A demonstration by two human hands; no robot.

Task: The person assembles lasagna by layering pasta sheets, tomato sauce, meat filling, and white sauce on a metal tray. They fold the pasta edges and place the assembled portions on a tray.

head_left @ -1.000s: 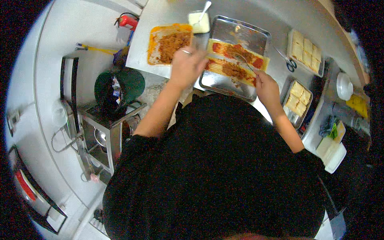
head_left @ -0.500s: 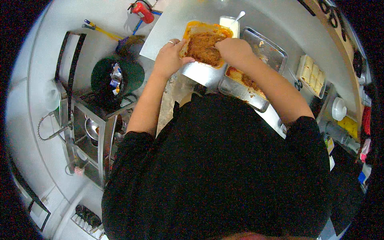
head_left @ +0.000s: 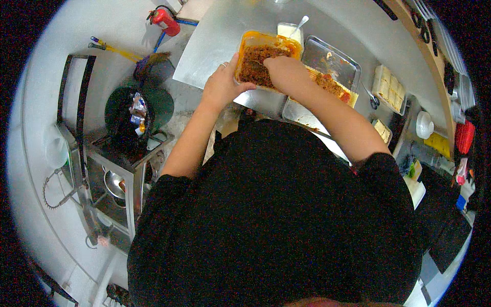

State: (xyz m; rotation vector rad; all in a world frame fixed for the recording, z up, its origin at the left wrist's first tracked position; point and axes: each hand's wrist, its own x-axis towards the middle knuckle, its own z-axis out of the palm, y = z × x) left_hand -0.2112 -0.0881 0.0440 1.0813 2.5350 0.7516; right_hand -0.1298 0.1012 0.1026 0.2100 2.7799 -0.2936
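A rectangular plastic tub (head_left: 298,49), stained orange, holds dark reddish-brown minced sauce (head_left: 254,59). My left hand (head_left: 221,88) grips the tub's left side, thumb along the near edge, a ring on one finger. My right hand (head_left: 287,74) reaches inside with curled fingers at the sauce; their tips are hidden, so I cannot tell what they hold. Under my right forearm lies a metal tray (head_left: 302,113) with pale pasta topped with red-brown sauce (head_left: 332,86). Behind the tub stands a smaller container of white cream (head_left: 289,30) with a spoon (head_left: 302,23) in it.
Another metal tray (head_left: 353,69) with food scraps sits right of the tub. Beyond it are scissors (head_left: 375,104) and a container of pale rolled pasta (head_left: 391,89). Off the steel table's (head_left: 204,56) left edge stand a lined bin (head_left: 138,110) and a fire extinguisher (head_left: 166,21).
The whole view has shifted a little. My right hand has moved leftward within the tub, and the sauce looks more heaped. My left hand keeps its hold on the tub's side.
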